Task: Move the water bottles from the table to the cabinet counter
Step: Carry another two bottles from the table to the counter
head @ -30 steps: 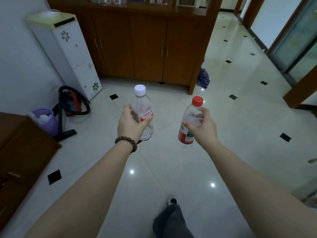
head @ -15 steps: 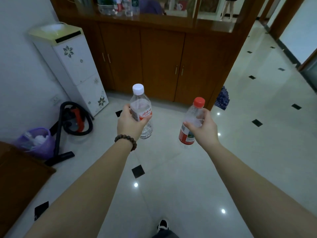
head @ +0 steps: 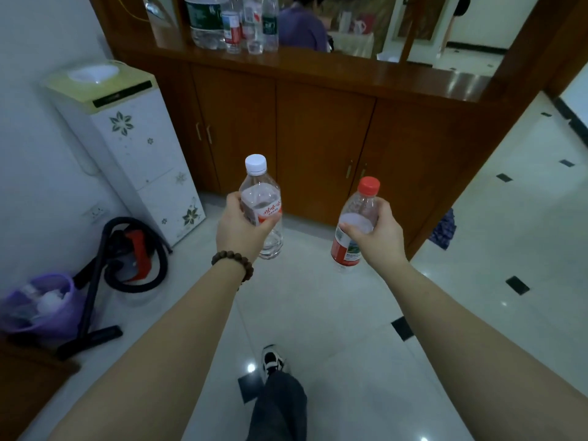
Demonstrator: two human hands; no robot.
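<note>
My left hand (head: 240, 230) grips a clear water bottle with a white cap (head: 261, 192), held upright in front of me. My right hand (head: 377, 238) grips a second bottle with a red cap and red label (head: 358, 214), tilted slightly. Both are held out over the floor, short of the wooden cabinet. The cabinet counter (head: 350, 70) runs across the top of the view. Several water bottles (head: 235, 23) stand on its left part.
A white water dispenser (head: 127, 144) stands left of the cabinet against the wall. A red and black vacuum cleaner (head: 130, 253) and a purple bin (head: 38, 305) lie on the floor at left. My foot (head: 272, 361) is on the glossy white tiles.
The cabinet has come closer and the counter with its bottles has come into view. Both hands keep their bottles held out in front.
</note>
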